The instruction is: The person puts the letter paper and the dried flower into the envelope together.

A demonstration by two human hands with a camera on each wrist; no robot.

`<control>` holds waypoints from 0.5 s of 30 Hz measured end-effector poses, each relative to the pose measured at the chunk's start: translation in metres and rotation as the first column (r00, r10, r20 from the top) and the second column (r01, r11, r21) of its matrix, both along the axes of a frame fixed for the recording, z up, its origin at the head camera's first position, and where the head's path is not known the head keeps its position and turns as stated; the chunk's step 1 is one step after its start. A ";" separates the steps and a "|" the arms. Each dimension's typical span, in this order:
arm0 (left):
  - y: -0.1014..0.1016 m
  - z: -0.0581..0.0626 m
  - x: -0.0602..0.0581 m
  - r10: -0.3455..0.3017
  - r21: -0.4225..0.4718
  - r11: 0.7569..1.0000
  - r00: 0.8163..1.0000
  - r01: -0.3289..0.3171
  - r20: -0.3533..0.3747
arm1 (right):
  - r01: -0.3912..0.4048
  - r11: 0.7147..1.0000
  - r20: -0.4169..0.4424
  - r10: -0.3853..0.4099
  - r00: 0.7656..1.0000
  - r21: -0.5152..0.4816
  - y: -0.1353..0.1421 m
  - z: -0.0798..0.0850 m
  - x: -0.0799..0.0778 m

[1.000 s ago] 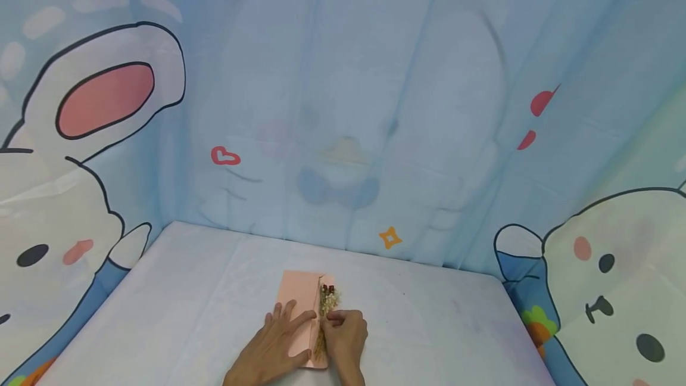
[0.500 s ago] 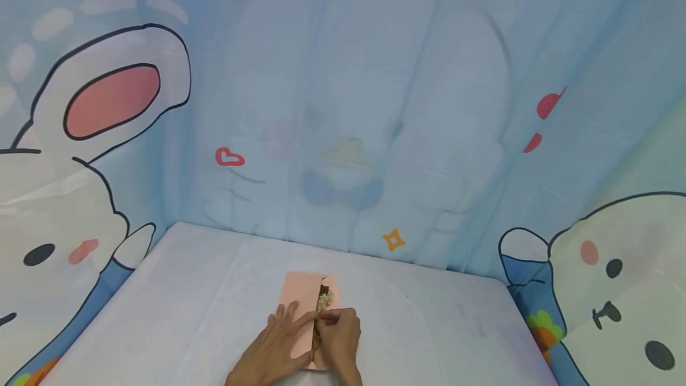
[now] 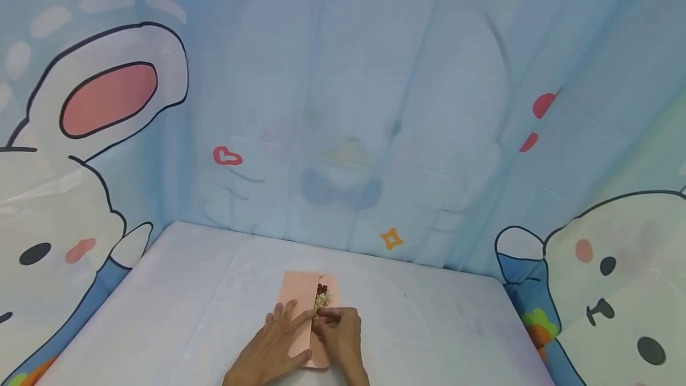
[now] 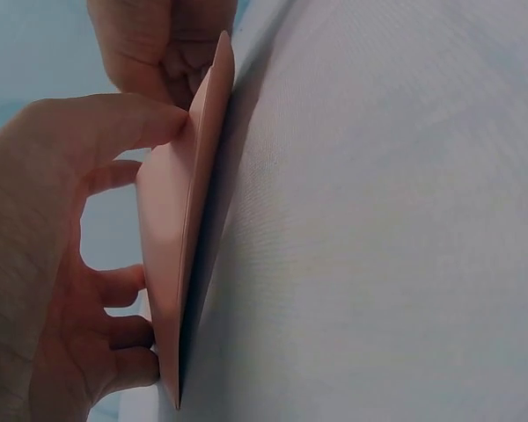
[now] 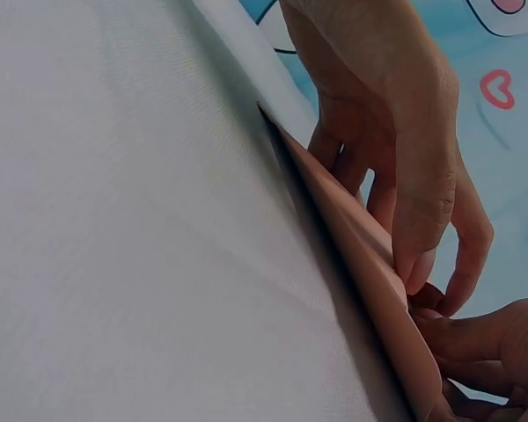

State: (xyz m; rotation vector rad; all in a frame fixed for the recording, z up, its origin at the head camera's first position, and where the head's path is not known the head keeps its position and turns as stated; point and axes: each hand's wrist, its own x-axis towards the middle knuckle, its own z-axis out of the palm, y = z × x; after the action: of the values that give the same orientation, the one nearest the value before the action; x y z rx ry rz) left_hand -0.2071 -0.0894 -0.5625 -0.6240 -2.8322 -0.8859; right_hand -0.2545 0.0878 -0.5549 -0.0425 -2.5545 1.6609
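A pink paper envelope (image 3: 297, 286) lies on the white-covered table, its long opening facing right. My left hand (image 3: 274, 338) rests spread over the envelope's left part, with fingertips and thumb (image 4: 163, 126) pressing the paper near the opening. A small bunch of dried flowers (image 3: 323, 298), dark red and cream, shows at the opening's upper part. My right hand (image 3: 343, 333) pinches the bunch below the blooms, right beside my left index finger. Most of the stems are hidden by the envelope and fingers. In the right wrist view the envelope (image 5: 356, 237) appears edge-on, both hands meeting at it.
The white tablecloth (image 3: 429, 320) stretches out on both sides of the envelope. Behind the table's back edge hangs a light blue curtain (image 3: 343, 88) printed with cartoon animals.
The dried flowers have moved left, their stems slipping out of sight at the envelope's opening. My right hand has shifted slightly left with them. The left hand stays put on the envelope.
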 end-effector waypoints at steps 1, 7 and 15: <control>-0.001 0.000 -0.001 0.001 0.002 1.000 1.000 -0.001 0.004 | -0.003 1.000 0.000 0.003 1.000 -0.003 -0.001 -0.001 -0.001; -0.003 -0.002 -0.002 -0.017 0.019 1.000 1.000 0.017 0.000 | 0.031 0.989 -0.051 -0.024 0.998 0.145 -0.007 -0.007 -0.004; -0.002 0.000 -0.002 -0.015 0.041 0.999 1.000 0.016 -0.003 | 0.074 0.964 -0.125 -0.043 0.991 0.255 -0.016 -0.005 -0.007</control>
State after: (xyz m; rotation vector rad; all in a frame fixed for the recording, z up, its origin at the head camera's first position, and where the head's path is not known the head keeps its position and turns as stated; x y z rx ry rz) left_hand -0.2086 -0.0917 -0.5628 -0.6424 -2.8026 -0.9429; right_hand -0.2614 0.0719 -0.5596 0.0001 -2.6280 1.2560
